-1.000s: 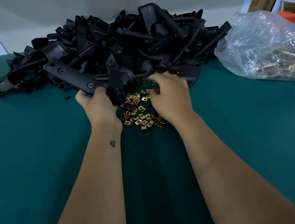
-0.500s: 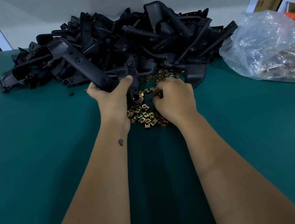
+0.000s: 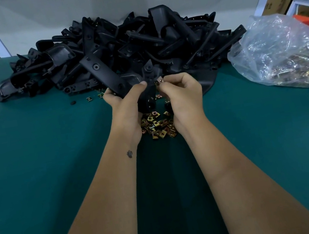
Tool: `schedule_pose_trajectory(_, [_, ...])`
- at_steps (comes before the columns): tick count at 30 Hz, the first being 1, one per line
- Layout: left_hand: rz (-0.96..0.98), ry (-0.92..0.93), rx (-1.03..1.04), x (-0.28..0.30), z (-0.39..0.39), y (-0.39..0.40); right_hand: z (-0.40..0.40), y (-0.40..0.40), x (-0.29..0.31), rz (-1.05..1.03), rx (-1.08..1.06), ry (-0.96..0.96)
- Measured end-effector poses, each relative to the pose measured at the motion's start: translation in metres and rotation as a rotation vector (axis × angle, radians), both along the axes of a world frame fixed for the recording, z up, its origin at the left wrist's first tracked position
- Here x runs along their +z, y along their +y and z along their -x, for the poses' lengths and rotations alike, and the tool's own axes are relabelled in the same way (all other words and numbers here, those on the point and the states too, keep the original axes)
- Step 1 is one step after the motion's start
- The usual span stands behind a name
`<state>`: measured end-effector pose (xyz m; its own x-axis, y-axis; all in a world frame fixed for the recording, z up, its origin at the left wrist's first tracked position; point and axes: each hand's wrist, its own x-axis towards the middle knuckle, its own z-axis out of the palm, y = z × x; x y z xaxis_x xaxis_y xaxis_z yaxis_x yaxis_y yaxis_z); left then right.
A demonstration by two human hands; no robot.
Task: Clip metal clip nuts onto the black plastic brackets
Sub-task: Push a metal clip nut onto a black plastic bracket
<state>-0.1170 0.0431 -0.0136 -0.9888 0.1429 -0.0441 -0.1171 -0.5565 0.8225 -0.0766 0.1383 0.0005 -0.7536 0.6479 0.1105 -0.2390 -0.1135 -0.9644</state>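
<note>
Head view: your left hand [image 3: 124, 103] is gripping a black bracket [image 3: 105, 74], fingers curled round it, holding it up off the worktop [image 3: 33, 157]. Your right hand [image 3: 183, 91] is pinching one clip nut [image 3: 160, 79] at the fingertips, other fingers curled in.

Risks: the nut is sitting just beside the bracket's tab w/ only a fingertip hold, so if it's going on skewed it's prob. popping out and dropping into the loose nuts [image 3: 158, 125] below your wrists. The long bracket is sticking out toward the bracket pile [image 3: 127, 45] and may snag there.

The nut is right between both hands, touching or nearly touching the bracket; can't tell which. Spare nuts are also lying in the plastic bag [image 3: 282, 54], right side.
</note>
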Motion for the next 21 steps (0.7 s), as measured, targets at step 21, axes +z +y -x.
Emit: schedule_pose_trajectory(21, [-0.076,-0.025,-0.040,-0.0021,0.0049,0.0019,-0.0056,0.0089,0.0066,0.238,0.202,0.118])
